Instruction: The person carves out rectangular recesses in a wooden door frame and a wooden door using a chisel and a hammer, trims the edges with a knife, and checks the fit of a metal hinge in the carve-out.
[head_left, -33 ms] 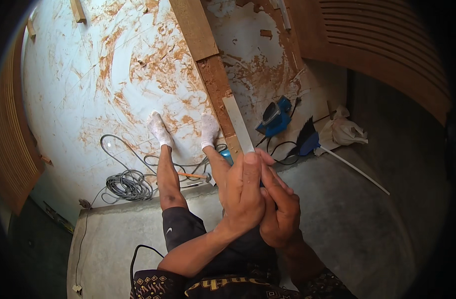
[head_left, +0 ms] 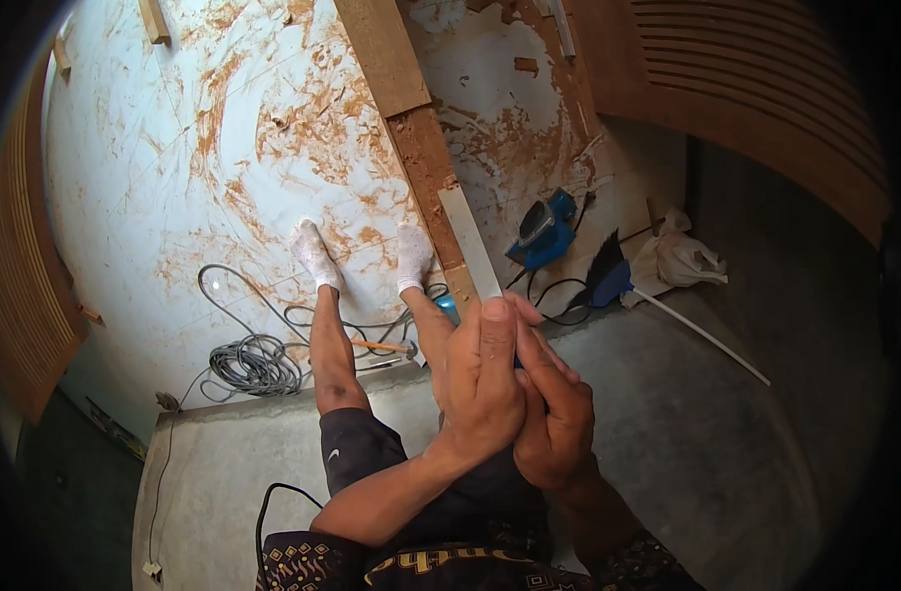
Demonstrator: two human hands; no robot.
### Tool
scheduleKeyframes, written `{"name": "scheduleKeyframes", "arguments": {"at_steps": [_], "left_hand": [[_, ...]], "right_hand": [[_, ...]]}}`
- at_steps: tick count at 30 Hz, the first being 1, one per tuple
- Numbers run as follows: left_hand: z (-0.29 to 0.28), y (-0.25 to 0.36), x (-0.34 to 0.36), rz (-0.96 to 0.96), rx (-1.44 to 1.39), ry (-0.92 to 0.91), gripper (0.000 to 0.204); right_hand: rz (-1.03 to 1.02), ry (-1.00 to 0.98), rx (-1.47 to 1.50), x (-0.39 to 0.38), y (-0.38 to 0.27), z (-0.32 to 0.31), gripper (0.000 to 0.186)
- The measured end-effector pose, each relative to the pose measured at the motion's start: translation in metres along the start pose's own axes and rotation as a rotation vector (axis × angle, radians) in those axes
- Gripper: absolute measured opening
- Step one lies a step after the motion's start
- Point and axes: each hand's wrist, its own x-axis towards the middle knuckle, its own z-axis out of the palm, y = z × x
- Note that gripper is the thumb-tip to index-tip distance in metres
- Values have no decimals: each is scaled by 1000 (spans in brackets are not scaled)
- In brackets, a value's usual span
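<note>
My left hand (head_left: 480,389) grips the lower end of a flat pale grey strip (head_left: 468,236), its thumb lying along the top face. My right hand (head_left: 554,424) is closed right against it, and what those fingers hold is mostly hidden. The strip points away from me over a wooden board (head_left: 416,143) dusted with reddish shavings. Just right of the board lies a blue power planer (head_left: 544,231). My sock-covered feet stand on the white, smeared panel (head_left: 155,158) to the board's left.
Coiled cable (head_left: 254,369), an orange-handled hammer (head_left: 382,347), a blue broom (head_left: 613,276) and a crumpled white bag (head_left: 687,256) lie around me. Slatted wooden doors (head_left: 736,89) curve along both sides, and short wooden blocks (head_left: 153,20) sit at the top left.
</note>
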Motion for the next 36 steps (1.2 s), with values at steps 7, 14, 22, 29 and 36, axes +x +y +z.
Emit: {"name": "scheduleKeyframes", "arguments": {"at_steps": [7,14,22,29,36], "left_hand": [[2,3,7,54,132,60,48],[0,1,10,69,181,79,48],[-1,2,16,65,195,82,49],[-3,15,28,69,157,73,48],[-2,9,19,52,172,94,48]], "right_hand": [[-44,8,5,6,3,-1,46],[-20,13,-33,2,0,-2,46],[-45,21,-41,4,2,2,46],[-55,15,-30,25,-4,3,45],[14,-54,11,18,-4,-3,46]]}}
